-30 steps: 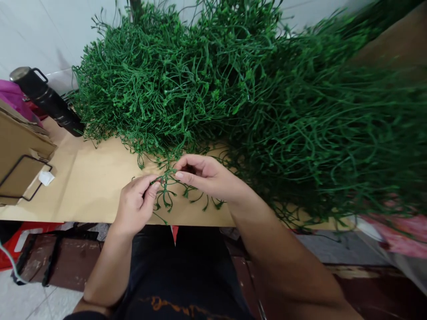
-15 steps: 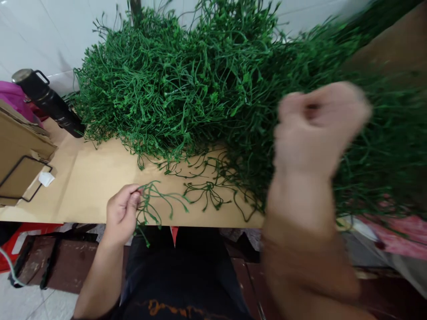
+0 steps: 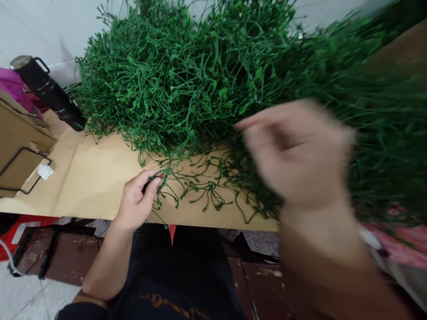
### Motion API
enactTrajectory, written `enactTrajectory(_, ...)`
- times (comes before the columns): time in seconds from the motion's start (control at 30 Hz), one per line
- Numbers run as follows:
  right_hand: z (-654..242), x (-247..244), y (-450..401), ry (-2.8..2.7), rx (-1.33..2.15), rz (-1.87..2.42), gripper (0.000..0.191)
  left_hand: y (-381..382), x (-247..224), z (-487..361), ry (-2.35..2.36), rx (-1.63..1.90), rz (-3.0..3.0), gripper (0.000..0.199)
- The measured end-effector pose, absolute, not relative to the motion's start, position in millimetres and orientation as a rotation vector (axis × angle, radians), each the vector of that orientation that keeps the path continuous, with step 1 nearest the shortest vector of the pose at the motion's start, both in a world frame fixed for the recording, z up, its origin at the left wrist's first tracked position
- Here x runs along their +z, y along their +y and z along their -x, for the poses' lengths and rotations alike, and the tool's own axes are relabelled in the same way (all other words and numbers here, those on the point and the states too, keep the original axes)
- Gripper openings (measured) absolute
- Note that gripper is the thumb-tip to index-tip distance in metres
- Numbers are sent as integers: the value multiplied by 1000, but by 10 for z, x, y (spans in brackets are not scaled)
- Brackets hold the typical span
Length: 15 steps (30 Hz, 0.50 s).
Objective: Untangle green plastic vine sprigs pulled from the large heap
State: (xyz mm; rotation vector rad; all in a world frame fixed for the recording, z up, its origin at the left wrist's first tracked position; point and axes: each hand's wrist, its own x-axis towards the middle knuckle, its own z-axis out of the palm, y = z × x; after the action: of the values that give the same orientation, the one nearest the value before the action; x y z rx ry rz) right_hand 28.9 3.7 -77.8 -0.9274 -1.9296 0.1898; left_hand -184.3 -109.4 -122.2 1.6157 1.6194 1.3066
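Note:
My left hand [image 3: 136, 202] pinches a small green plastic sprig [image 3: 167, 189] between thumb and fingers at the near edge of the brown paper-covered table [image 3: 93, 178]. My right hand [image 3: 296, 151] is raised and blurred in mid-air over the right side, fingers loosely apart, with nothing visible in it. A big heap of green artificial stems [image 3: 200, 80] fills the back and right of the table. Loose sprigs [image 3: 210, 191] lie on the paper between my hands.
A black flask [image 3: 46, 91] lies at the back left beside a cardboard box [image 3: 20, 133] with a black wire frame. A pink cloth [image 3: 396, 231] shows at the right edge. White tiled wall behind; dark stool and floor below the table.
My right hand let go of the sprig, swung up to the right, and now comes back leftward with fingers apart. My left hand kept its sprig and shifted slightly.

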Motion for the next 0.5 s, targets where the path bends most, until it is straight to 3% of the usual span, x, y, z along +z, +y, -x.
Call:
enactTrajectory(0.13, 199, -1155, -236, -2043, 1129, 507, 23, -1078, -1194, 1810, 1595, 1288, -1674, 20)
enactTrajectory(0.23, 332, -1218, -267, -1894, 1581, 423, 30, -1091, -1186, 1829, 1622, 1291, -1704, 16)
enactTrajectory(0.5, 313, -1185, -269, -1776, 1845, 390, 32, -1065, -1201, 1891, 1633, 1314, -1886, 12)
